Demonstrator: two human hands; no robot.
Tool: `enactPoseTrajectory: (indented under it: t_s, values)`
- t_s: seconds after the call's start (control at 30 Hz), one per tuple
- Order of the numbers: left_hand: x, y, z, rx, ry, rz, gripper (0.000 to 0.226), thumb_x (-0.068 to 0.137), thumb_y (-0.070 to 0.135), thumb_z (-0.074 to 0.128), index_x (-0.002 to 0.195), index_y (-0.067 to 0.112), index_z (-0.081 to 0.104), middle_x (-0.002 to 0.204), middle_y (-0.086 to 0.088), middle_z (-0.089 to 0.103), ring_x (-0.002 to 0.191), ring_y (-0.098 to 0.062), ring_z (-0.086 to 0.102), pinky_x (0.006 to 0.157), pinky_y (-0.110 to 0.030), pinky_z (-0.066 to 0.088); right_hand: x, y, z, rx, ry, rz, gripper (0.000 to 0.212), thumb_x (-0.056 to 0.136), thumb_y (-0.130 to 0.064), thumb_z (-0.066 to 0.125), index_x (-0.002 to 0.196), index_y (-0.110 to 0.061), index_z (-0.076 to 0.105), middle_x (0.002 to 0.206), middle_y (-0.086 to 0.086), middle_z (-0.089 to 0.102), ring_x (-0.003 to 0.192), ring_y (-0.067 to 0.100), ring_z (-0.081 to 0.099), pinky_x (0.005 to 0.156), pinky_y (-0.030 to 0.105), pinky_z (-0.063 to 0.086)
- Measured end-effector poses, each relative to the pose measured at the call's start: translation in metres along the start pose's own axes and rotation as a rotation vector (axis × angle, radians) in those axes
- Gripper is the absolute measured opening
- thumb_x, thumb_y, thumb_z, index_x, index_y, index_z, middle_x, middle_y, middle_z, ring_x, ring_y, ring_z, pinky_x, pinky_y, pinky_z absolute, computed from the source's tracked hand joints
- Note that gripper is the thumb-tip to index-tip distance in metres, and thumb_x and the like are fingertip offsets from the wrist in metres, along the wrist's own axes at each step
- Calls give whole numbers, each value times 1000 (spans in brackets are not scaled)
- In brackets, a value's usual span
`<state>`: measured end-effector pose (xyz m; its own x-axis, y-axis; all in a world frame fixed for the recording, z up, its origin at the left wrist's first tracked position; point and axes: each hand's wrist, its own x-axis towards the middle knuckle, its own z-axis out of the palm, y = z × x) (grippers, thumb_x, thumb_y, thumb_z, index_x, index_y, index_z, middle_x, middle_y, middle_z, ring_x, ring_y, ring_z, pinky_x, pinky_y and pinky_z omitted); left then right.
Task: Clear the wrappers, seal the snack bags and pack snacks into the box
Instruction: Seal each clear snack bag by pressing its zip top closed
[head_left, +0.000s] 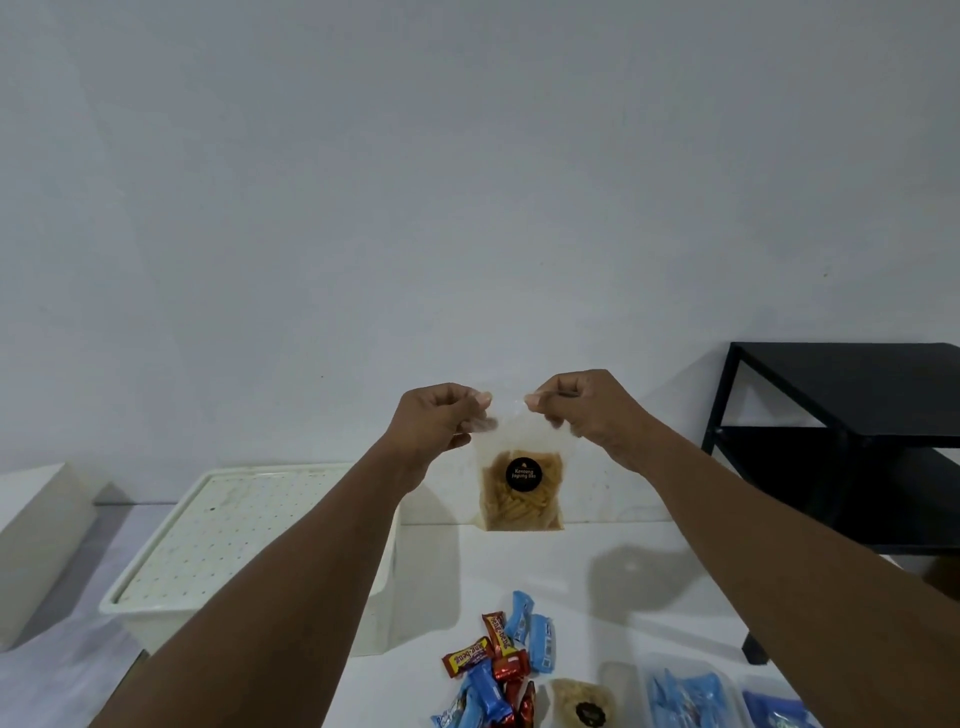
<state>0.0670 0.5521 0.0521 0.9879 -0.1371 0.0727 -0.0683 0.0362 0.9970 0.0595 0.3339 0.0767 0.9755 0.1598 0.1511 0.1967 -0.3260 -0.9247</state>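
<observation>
Both hands pinch snack bag (522, 486) top edge

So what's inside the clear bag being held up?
Orange stick-shaped snacks fill the lower half of the clear bag; its upper half looks empty. A round black label hides the snacks behind it.

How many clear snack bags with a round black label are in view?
2. The held bag hangs in the air, top pinched by the left hand and right hand; the second bag lies at the bottom edge beside the loose candies. Others may be hidden.
</observation>
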Motion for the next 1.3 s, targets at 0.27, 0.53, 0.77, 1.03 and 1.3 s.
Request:
enactPoseTrajectory:
  t_s: [0.27,0.53,0.77,1.03,1.3]
  values:
    - [0,8,10,48,-58,42,16,92,21,70,85,9,62,89,-7,68,92,-26,76,82,-35,49,3,-5,4,-66,-30,-64,20,84,-27,77,74,-11,70,69,1,59,66,10,52,63,16,44]
    - [-1,7,9,158,-91,19,24,91,27,70,96,3,67,92,-11,74,86,-19,75,78,-32,49,-2,-2,-2,-57,-107,-9,26,83,-30,77,90,-5,74,73,1,72,67,7,62,61,19,43]
    - [-2,3,12,175,-98,-19,30,91,27,70,98,-2,66,93,-17,76,81,-18,76,78,-36,48,-8,8,-6,-42,-55,-13,21,85,-22,77,77,-4,69,75,12,71,63,11,62,56,10,43]
    - [0,1,14,204,-91,40,25,88,23,75,93,-1,67,98,-16,75,87,-18,76,82,-36,49,-11,19,-7,95,-49,95,23,86,-29,75,93,-7,74,88,8,77,79,15,70,69,27,43]
    - [-5,2,6,64,-265,-295,47,84,50,72,97,5,69,104,-14,72,102,-31,73,84,-40,48,-15,17,-12,-37,-37,19,23,85,-22,76,90,1,74,80,14,75,63,9,62,54,14,42]
